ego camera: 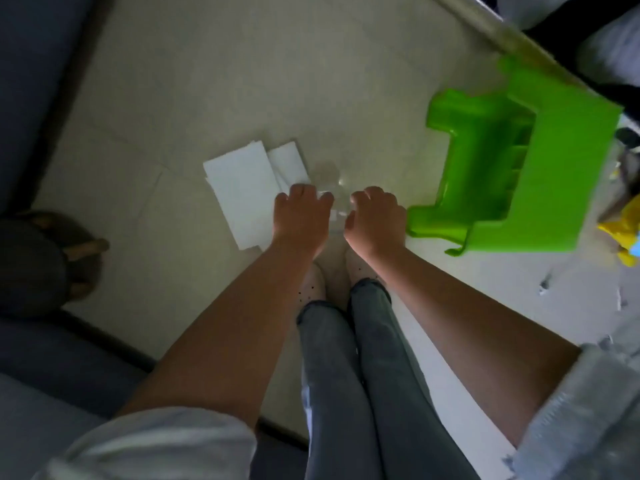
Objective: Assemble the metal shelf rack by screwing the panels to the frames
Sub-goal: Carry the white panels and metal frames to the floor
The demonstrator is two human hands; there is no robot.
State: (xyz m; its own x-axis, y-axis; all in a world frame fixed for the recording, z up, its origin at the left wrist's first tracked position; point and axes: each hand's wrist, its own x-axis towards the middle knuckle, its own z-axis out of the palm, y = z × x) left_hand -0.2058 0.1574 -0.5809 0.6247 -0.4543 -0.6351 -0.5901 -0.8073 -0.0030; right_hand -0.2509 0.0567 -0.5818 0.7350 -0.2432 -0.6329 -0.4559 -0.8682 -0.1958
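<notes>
I look straight down at the floor. My left hand (pixel 301 216) and my right hand (pixel 375 220) are close together in front of my legs, fingers curled. Both pinch a small clear plastic bag (pixel 329 181) that stretches between and beyond them; the blur hides what is inside it. Just left of my left hand, two white flat sheets (pixel 242 192) lie overlapping on the pale floor (pixel 207 81). No metal frame, shelf panel or screw is recognisable in this view.
A bright green plastic stool (pixel 519 168) lies tipped over to the right of my right hand. Yellow packaging (pixel 623 233) and small scraps are at the right edge. A dark sofa (pixel 34 375) and a round stool (pixel 31 265) fill the left side.
</notes>
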